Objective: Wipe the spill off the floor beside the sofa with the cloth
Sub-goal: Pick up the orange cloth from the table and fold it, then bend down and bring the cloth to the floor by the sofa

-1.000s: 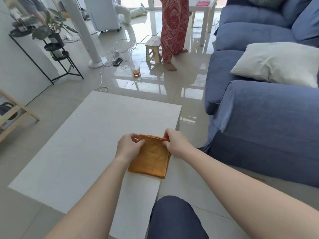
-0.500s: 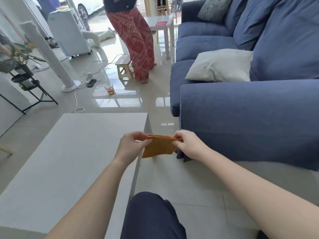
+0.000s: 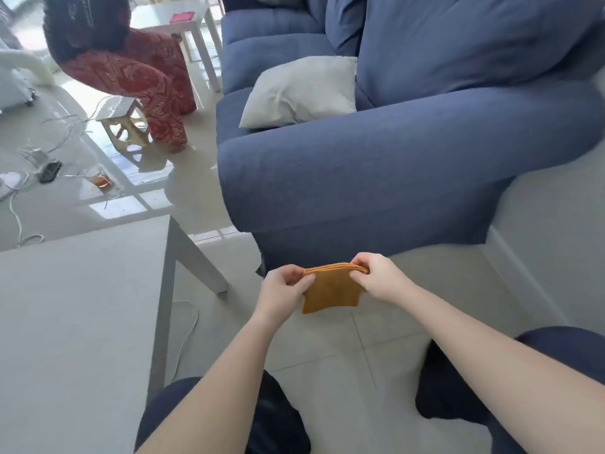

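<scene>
Both hands were on the folded orange cloth, holding it up in the air over the pale tiled floor, right near the front of the big blue fabric sofa. The left hand had its fingers curled and pinched shut on the cloth's left top corner, and the right hand was pinched closed on the right top corner, so the rest hung down loose. The light grey desk sat off to the left, near side. A white cushion lay on the sofa seat further back.
</scene>
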### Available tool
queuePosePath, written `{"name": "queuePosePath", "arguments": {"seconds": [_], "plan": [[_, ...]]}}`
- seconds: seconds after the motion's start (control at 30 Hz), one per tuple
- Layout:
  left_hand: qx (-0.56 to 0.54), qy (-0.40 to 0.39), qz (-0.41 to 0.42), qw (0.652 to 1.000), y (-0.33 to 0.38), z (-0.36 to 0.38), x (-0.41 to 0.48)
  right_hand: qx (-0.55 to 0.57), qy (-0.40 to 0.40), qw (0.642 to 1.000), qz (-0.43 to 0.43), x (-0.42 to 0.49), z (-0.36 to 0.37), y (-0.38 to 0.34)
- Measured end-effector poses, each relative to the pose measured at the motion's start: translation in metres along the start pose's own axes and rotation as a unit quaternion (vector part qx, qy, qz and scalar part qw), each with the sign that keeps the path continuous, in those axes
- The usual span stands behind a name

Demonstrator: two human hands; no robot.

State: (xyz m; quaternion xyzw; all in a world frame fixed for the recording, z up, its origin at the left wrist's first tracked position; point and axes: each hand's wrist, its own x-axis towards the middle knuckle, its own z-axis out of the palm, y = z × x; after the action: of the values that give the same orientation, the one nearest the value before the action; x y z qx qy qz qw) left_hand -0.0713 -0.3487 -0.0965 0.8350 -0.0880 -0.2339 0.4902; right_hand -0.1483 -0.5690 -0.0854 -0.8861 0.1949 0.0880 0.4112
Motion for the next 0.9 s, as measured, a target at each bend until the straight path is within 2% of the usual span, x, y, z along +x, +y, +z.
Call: {"name": "queuePosePath", "arguments": {"seconds": [0.3, 0.47, 0.7, 0.9], "plan": [[0.008, -0.111, -0.079, 0.991, -0.058, 0.115, 0.05, 0.041, -0.009, 0.991, 0.127, 0.022, 0.019, 0.128], [-0.035, -0.159, -0.123, 0.979, -0.098, 0.162, 0.079, 0.068, -0.027, 0.977, 0.201, 0.043, 0.038, 0.181], [-0.029, -0.199, -0.186, 0.962, -0.154, 0.216, 0.127, 0.098, -0.059, 0.956, 0.269, 0.079, 0.062, 0.249], [-0.018, -0.21, -0.207, 0.955, -0.196, 0.255, 0.17, 0.104, -0.071, 0.941, 0.314, 0.122, 0.084, 0.298]]}}
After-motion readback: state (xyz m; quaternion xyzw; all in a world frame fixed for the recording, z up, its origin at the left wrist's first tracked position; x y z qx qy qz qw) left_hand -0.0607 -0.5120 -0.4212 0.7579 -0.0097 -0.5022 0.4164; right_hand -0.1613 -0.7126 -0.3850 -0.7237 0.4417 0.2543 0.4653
